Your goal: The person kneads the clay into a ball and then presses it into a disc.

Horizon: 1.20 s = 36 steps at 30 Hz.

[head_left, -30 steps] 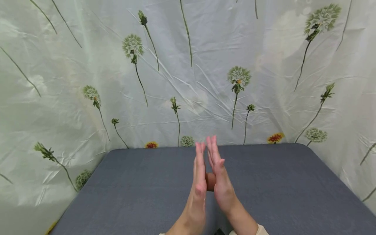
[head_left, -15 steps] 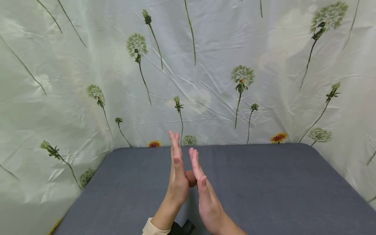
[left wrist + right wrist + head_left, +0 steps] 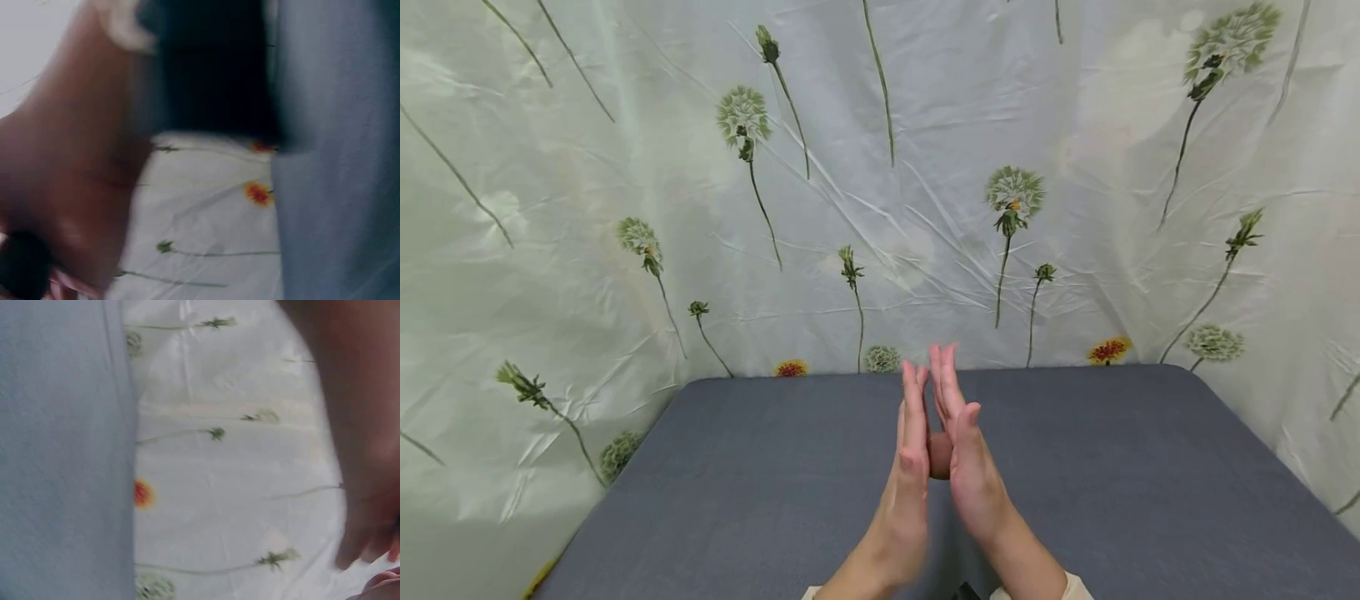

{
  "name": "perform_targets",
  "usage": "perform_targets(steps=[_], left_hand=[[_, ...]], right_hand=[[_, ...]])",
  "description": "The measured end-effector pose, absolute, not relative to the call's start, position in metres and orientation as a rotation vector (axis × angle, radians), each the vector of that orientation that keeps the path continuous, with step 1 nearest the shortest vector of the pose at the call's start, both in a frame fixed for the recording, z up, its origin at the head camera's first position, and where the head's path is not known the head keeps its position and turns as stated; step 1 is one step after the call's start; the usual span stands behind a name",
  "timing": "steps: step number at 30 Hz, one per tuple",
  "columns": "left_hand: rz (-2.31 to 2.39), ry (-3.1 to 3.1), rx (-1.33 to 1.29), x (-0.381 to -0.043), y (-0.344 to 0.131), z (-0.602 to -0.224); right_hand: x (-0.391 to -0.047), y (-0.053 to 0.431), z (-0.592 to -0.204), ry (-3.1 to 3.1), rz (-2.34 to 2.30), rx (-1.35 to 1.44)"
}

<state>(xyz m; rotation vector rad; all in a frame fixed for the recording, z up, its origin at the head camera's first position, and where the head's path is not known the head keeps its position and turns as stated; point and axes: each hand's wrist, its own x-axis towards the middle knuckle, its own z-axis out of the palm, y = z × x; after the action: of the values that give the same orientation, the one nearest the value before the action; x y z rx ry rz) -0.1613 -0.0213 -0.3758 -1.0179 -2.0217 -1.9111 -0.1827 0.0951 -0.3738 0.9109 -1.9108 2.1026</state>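
Observation:
A rounded reddish-brown lump, like a ball of clay or dough, is held between two palms above the table in the head view. My left hand presses on it from the left, fingers straight and pointing away. From the right my right hand presses with straight fingers, its fingertips slightly farther forward than the left ones. The palms hide the lump's sides. Blurred in the left wrist view, the left hand has the lump looking dark at its lower edge. The right wrist view catches part of the right hand.
A grey cloth-covered table with rounded far corners lies under the hands. Behind it hangs a pale, creased curtain printed with dandelions and orange flowers. A black wrist strap crosses the left wrist.
Half a second ago both hands were farther left with the left hand ahead. Now they are back to the right, the right hand ahead, having slid against each other with the lump between them.

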Motion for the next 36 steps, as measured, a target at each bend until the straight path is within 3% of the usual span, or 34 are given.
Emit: perform_targets(steps=[12, 26, 36], left_hand=[[-2.016, -1.900, -0.784, -0.186, -0.060, -0.356], [-2.037, -2.027, -0.881, -0.184, -0.032, -0.384], [-1.889, -1.935, -0.853, -0.179, -0.047, -0.362]], right_hand=[[-0.161, 0.053, -0.396, -1.888, 2.066, 1.217], [-0.171, 0.082, -0.377, -1.883, 2.062, 1.016], [-0.174, 0.066, -0.395, -1.941, 2.185, 1.108]])
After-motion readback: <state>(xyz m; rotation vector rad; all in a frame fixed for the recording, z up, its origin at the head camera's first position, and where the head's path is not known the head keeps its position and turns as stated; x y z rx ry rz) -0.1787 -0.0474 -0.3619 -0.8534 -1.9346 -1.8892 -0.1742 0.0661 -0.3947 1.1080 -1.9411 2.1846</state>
